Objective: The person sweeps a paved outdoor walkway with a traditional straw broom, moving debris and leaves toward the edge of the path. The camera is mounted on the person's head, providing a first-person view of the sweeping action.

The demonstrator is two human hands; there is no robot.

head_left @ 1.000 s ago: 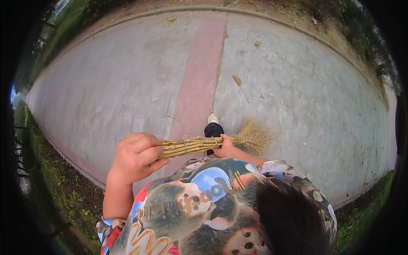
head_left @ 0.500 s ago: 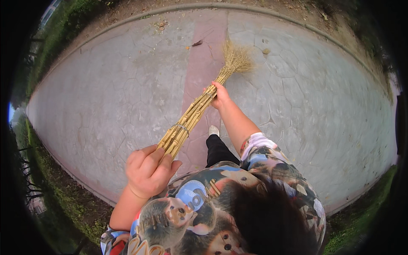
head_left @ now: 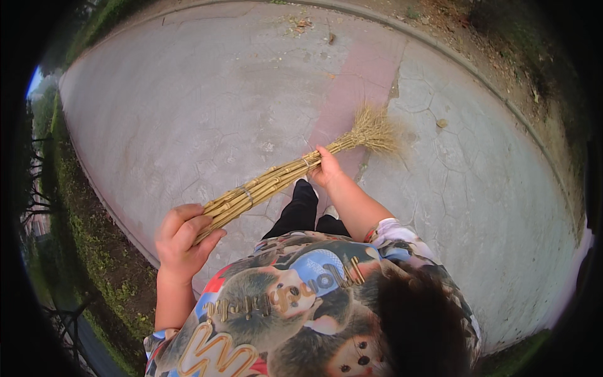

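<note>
A bamboo broom [head_left: 267,181] lies slantwise across both my hands, its thick bundled handle end to the lower left and its brush of fine twigs [head_left: 375,131] to the upper right. My left hand [head_left: 185,242] is closed on the thick end of the stalks. Farther along, my right hand [head_left: 326,167] wraps round the narrower part just below the brush. Wire bands circle the bundle at two places between my hands. Whether the twigs touch the pavement I cannot tell.
Grey stone-patterned pavement [head_left: 188,125] with a reddish strip [head_left: 358,72] spreads around me. Dry leaves [head_left: 300,25] and a brown leaf [head_left: 441,123] lie on it. A curb [head_left: 465,56] borders bare soil beyond; low plants [head_left: 100,251] grow at the left. My shoes [head_left: 331,212] stand below the broom.
The broom has turned closer to level, its brush moving right and nearer to me. My left hand has shifted left. The pavement has swung in view, and a second shoe now shows.
</note>
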